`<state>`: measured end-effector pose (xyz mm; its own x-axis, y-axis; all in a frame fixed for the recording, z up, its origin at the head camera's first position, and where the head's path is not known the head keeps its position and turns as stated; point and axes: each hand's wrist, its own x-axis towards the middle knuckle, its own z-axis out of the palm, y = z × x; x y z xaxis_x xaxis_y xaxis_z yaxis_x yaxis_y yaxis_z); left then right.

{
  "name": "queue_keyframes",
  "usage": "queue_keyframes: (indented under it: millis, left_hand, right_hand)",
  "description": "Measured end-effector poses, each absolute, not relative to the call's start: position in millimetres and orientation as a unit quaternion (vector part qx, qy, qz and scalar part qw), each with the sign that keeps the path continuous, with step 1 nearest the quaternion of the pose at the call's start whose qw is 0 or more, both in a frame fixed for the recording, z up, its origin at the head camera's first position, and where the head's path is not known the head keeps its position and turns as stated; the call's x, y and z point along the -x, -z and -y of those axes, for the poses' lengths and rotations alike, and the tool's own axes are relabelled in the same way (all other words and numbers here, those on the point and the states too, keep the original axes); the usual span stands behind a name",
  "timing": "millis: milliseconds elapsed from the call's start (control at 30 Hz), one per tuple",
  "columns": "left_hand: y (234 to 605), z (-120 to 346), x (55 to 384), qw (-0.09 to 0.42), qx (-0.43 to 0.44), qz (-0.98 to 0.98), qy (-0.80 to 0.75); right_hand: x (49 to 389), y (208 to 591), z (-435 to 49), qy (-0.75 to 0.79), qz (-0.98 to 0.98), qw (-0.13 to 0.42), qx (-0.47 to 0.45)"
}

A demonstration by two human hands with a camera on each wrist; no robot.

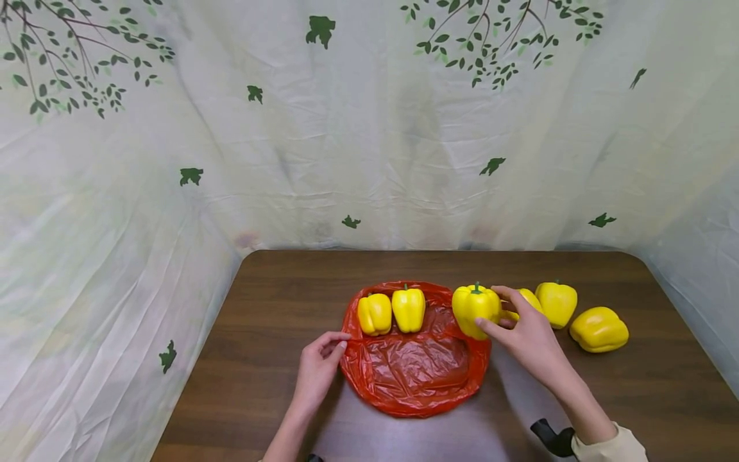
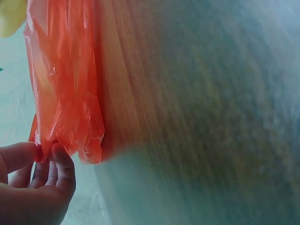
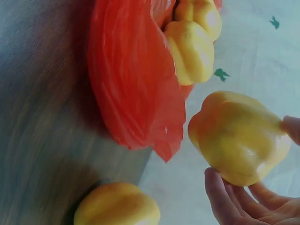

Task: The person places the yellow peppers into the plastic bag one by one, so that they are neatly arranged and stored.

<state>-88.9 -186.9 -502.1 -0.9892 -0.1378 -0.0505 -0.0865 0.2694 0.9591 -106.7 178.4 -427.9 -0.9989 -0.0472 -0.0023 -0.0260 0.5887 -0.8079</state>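
A red plastic bag (image 1: 416, 372) lies spread open on the table, its rim rolled into a ring. Two yellow bell peppers (image 1: 408, 310) stand side by side in its far part. At the bag's left edge my left hand (image 1: 319, 366) pinches the rim; the left wrist view shows thumb and fingers on the red plastic (image 2: 70, 93). My right hand (image 1: 528, 333) holds another yellow bell pepper (image 1: 475, 308) upright by its side, over the bag's right rim. In the right wrist view this held pepper (image 3: 239, 138) appears apart from the bag (image 3: 136, 84).
To the right on the brown wooden table (image 1: 288, 289) are more yellow peppers: one upright (image 1: 557, 304), one on its side (image 1: 599, 330), and one partly hidden behind my right hand. A pale curtain with printed leaves (image 1: 369, 141) hangs behind the table.
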Motion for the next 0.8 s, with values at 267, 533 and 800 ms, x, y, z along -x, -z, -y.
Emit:
queue_keyframes:
  millis: [267, 533, 800]
  left_hand:
    - [504.5, 186.2, 90.3, 0.022, -0.07, 0.795, 0.602]
    - [503.8, 185.7, 89.5, 0.023, -0.072, 0.798, 0.597]
    - [504.7, 185.5, 88.7, 0.021, -0.074, 0.797, 0.599]
  right_hand:
    - [116.8, 432.9, -166.0, 0.431, -0.901, 0.023, 0.036]
    - [126.1, 432.8, -152.2, 0.394, -0.917, 0.048, 0.024]
    - [135.3, 432.0, -145.2, 0.372, -0.926, 0.058, 0.017]
